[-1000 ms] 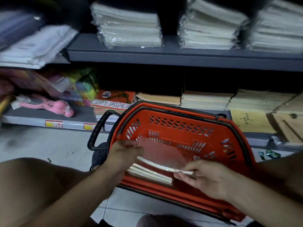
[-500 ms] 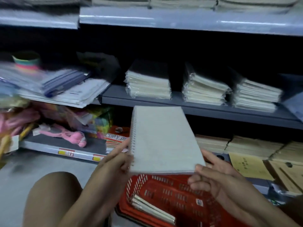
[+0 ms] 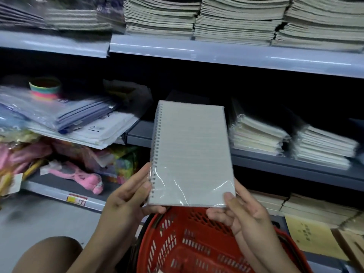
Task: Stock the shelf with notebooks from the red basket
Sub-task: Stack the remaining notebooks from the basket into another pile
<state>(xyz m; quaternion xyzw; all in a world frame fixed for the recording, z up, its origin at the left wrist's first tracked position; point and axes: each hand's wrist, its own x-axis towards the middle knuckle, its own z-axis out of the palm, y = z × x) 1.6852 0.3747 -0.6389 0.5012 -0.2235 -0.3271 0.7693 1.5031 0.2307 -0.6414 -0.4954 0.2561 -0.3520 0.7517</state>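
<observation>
Both hands have it: left hand [image 3: 128,196] pinching the spiral edge, right hand [image 3: 239,212] gripping the near right corner, notebook [image 3: 192,155] raised flat above the red basket [image 3: 189,247], probably lining it up for the middle shelf [image 3: 275,160], where wrapped stacks [image 3: 256,134] sit just right. Dim aisle, grey shelving, pale floor [image 3: 45,219] on the left.

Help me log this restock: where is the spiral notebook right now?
In the head view the spiral notebook sits centre frame, held upright by both hands above the red basket, in front of the middle shelf's wrapped notebook stacks.
</observation>
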